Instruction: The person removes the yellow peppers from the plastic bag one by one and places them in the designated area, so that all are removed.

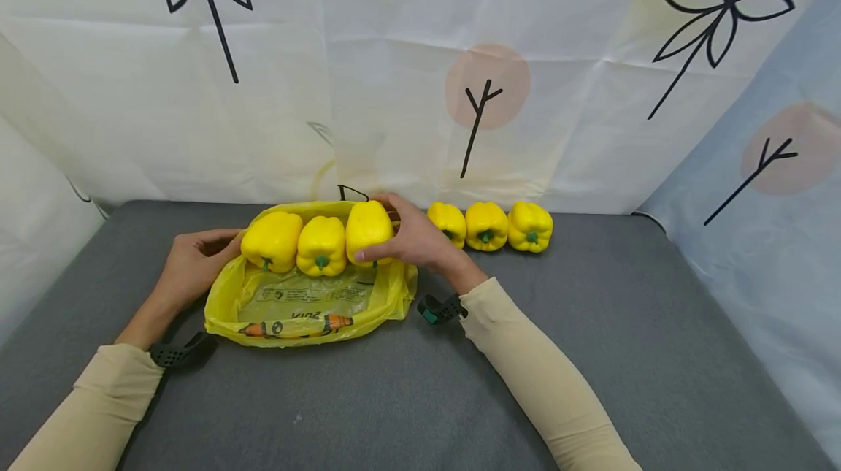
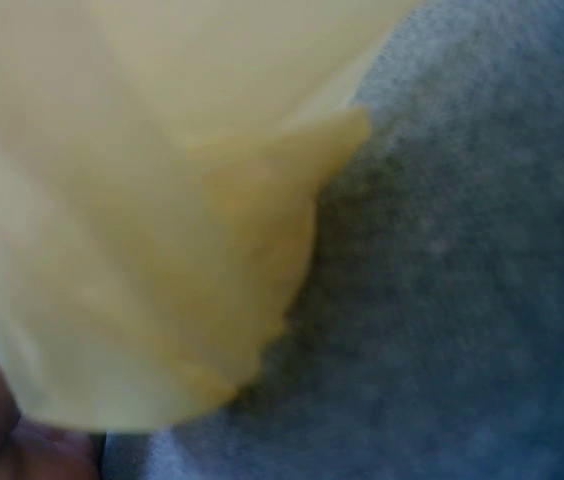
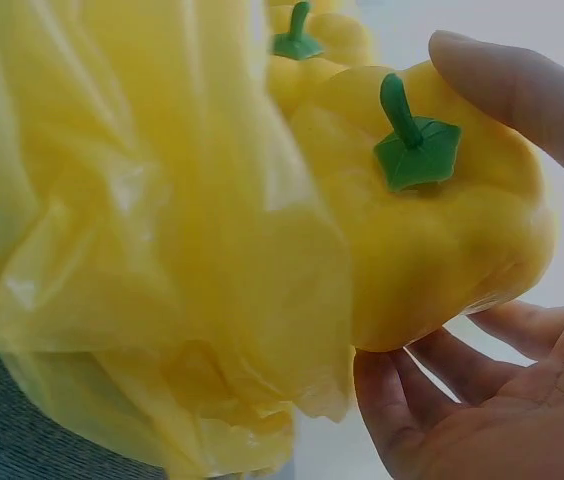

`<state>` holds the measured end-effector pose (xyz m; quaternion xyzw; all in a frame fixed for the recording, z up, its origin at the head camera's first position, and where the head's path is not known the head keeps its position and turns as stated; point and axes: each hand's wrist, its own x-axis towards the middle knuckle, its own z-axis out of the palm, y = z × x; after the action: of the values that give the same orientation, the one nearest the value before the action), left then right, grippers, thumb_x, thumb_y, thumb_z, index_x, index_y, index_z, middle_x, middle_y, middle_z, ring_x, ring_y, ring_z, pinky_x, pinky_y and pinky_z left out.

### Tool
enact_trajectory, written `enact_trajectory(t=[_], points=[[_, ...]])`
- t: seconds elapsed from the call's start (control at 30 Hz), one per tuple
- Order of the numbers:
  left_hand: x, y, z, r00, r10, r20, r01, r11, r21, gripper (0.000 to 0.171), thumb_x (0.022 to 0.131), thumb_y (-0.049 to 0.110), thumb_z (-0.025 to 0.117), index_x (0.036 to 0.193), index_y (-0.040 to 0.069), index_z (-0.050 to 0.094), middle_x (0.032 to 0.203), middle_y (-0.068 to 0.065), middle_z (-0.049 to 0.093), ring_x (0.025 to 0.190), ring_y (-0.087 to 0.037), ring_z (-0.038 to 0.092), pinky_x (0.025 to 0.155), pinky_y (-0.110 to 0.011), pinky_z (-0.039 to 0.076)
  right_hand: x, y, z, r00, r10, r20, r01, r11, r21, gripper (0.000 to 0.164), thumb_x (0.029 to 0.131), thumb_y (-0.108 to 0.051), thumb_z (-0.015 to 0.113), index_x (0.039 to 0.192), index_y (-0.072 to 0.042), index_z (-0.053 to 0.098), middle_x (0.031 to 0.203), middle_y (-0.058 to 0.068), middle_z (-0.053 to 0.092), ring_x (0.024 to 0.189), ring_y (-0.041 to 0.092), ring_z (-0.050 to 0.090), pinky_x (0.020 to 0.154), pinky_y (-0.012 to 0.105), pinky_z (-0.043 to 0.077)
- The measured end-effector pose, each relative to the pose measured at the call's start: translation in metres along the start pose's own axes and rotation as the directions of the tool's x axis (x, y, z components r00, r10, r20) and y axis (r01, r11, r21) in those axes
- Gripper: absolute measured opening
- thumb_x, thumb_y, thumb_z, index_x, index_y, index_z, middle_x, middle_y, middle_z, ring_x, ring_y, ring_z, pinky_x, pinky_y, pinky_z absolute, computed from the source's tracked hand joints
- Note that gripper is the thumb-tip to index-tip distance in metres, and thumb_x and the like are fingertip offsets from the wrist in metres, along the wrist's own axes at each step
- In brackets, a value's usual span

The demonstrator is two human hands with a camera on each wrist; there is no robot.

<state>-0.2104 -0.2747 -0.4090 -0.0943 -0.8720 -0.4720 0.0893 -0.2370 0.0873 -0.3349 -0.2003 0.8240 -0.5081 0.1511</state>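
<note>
A yellow plastic bag (image 1: 309,296), its mouth spread wide, lies on the grey table. Two yellow bell peppers, a left one (image 1: 271,241) and a middle one (image 1: 321,246), sit side by side along its far side, green stems toward me. My right hand (image 1: 420,237) grips a third yellow bell pepper (image 3: 442,230) at the bag's far right, thumb across its front and fingers behind. At the far left rim, my left hand (image 1: 197,259) holds the bag's edge beside the left pepper, its fingertips hidden. Bag plastic (image 2: 142,220) fills much of the left wrist view.
Three more yellow bell peppers (image 1: 486,226) stand in a row right of the bag, near the table's back edge. A white printed cloth (image 1: 394,120) hangs behind the grey table (image 1: 525,354). Another cloth (image 1: 775,237) hangs at the right.
</note>
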Motion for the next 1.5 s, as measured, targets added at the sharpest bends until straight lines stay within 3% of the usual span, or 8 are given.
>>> enact_trajectory(t=[0.6, 1.5], points=[[-0.001, -0.003, -0.001, 1.0, 0.006, 0.009, -0.006, 1.0, -0.013, 0.043, 0.103, 0.027, 0.064, 0.13, -0.006, 0.066, 0.1, 0.031, 0.062, 0.088, 0.008, 0.063, 0.07, -0.013, 0.054, -0.012, -0.015, -0.017, 0.996, -0.073, -0.052, 0.077, 0.993, 0.092, 0.094, 0.08, -0.019, 0.088, 0.157, -0.01, 0.035, 0.14, 0.005, 0.05, 0.125, 0.025, 0.052, 0.096, 0.041, 0.053], [0.0, -0.001, -0.003, 1.0, -0.018, 0.015, 0.018, 1.0, 0.005, 0.045, 0.102, 0.031, 0.064, 0.131, -0.005, 0.066, 0.105, 0.028, 0.062, 0.09, 0.01, 0.061, 0.071, -0.012, 0.053, -0.033, -0.041, -0.026, 0.98, -0.169, -0.102, 0.179, 0.979, 0.095, 0.089, 0.081, -0.017, 0.086, 0.155, -0.014, 0.038, 0.143, 0.001, 0.048, 0.12, 0.023, 0.054, 0.095, 0.042, 0.053]])
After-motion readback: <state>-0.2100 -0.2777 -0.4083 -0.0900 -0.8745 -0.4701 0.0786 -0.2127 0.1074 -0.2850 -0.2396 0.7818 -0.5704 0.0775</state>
